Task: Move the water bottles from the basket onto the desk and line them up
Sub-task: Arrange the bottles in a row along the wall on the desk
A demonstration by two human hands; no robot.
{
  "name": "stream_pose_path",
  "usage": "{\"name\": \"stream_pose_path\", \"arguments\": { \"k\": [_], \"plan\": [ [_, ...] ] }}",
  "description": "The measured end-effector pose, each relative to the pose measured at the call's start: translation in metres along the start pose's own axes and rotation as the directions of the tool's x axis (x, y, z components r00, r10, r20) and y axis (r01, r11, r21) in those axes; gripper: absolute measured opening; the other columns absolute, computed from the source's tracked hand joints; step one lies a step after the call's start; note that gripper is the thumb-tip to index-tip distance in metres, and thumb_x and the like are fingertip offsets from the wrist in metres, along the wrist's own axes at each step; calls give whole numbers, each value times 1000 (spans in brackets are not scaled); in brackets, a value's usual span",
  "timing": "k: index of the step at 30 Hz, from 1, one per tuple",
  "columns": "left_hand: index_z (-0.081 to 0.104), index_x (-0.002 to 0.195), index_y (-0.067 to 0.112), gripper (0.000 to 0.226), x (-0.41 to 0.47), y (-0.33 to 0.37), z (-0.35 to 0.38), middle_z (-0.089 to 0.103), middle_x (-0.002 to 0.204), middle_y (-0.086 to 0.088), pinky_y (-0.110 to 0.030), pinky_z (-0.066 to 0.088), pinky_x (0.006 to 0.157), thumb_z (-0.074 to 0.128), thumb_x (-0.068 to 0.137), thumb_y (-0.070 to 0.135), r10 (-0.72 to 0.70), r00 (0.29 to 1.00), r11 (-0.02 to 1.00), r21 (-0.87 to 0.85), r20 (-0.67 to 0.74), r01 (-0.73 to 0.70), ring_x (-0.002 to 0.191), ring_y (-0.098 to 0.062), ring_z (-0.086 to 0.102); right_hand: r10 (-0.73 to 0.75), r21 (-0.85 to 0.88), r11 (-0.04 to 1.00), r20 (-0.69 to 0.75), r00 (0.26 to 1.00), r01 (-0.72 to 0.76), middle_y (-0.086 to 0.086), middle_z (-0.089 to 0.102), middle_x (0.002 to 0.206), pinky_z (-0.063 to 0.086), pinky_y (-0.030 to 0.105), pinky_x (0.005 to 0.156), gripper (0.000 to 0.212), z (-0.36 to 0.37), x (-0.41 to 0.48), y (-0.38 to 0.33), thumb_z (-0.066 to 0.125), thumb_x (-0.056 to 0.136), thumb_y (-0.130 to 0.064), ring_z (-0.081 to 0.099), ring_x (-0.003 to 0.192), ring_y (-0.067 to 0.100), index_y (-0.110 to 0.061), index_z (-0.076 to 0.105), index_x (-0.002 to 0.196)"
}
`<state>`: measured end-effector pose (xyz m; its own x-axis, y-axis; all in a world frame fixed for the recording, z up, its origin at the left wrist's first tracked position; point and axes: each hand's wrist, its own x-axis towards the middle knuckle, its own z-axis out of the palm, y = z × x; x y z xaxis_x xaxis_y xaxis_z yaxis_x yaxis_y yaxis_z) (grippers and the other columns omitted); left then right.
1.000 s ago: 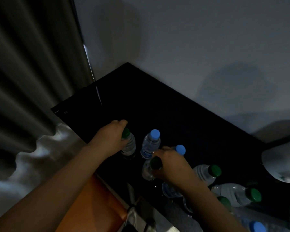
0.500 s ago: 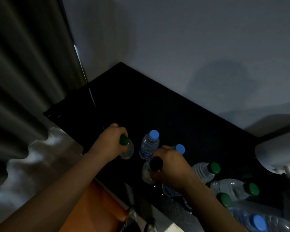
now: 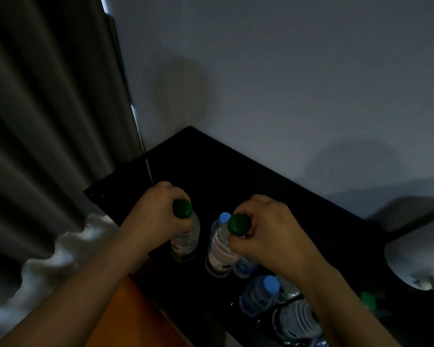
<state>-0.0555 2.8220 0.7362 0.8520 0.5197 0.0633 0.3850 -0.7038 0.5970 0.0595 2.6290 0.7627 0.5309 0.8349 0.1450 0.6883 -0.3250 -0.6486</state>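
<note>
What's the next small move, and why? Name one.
Probably stand the right bottle upright in line with the left bottle, then release. The right hand holds it tilted by its cap, in front of the blue-capped bottle; the left hand holds its bottle upright on the desk.

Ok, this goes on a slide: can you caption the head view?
Left hand grips the left green-capped bottle, right hand the right green-capped bottle, over the dark desk.

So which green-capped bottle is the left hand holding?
The leftmost bottle, nearest the curtain; the left hand grips its neck. The right hand holds another green-capped bottle.
</note>
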Motion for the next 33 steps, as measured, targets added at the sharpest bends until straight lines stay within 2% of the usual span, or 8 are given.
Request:
{"name": "stream_pose_path", "arguments": {
  "k": [5,10,15,19,21,24,28,33],
  "plan": [
    [59,68,40,27,0,30,-30,53,76,11,0,37,60,80,59,27,80,986,996,47,-144,-74,70,2,56,-79,1,997,-65,995,80,-8,56,73,40,12,55,17,-46,5,-18,76,63,-20,53,61,2,-18,68,77],
    [66,69,32,21,2,57,-53,51,66,17,-5,38,53,80,55,34,177,955,983,94,-237,-159,74,13,54,-161,-50,987,-113,981,156,-8,53,57,35,16,47,18,-77,6,-28,80,64,-19,49,50,4,-10,67,73],
    [64,63,29,16,4,70,-57,57,63,14,-13,40,51,78,58,29,214,944,976,81,-250,-200,67,7,58,-136,-50,990,-182,974,129,-6,51,47,31,17,41,19,-98,9,-31,77,62,-25,46,44,4,-10,67,67],
    [59,61,36,21,13,78,-61,59,62,15,-6,41,49,78,59,27,213,945,977,48,-248,-207,60,13,56,-101,-17,995,-231,968,100,-20,56,47,34,10,40,13,-112,17,-32,77,63,-25,50,41,-2,-17,68,67],
    [60,62,36,21,21,81,-65,61,62,15,-3,41,51,78,61,27,218,940,976,51,-261,-212,61,12,57,-90,-12,996,-247,965,90,-19,55,45,34,10,40,13,-118,24,-32,76,62,-26,49,40,-2,-18,68,66],
    [67,67,24,14,37,84,-68,63,65,8,-9,43,50,78,61,29,222,937,975,65,-269,-213,59,3,58,-80,-18,997,-273,959,78,-17,57,47,36,13,40,16,-124,33,-30,75,59,-28,49,41,-1,-17,68,67],
    [66,69,24,15,58,82,-69,61,67,10,-6,39,49,80,63,26,237,937,971,45,-258,-233,59,7,56,-71,-25,997,-310,948,66,-15,58,48,37,12,39,13,-125,51,-28,76,61,-26,49,40,-2,-17,68,66],
    [70,73,14,17,97,73,-72,66,71,0,-25,46,56,80,64,23,260,931,965,45,-258,-257,60,-4,57,-68,-59,997,-340,938,51,-5,56,47,40,19,41,13,-120,88,-22,76,62,-25,47,41,2,-15,68,65]
  ]
}}
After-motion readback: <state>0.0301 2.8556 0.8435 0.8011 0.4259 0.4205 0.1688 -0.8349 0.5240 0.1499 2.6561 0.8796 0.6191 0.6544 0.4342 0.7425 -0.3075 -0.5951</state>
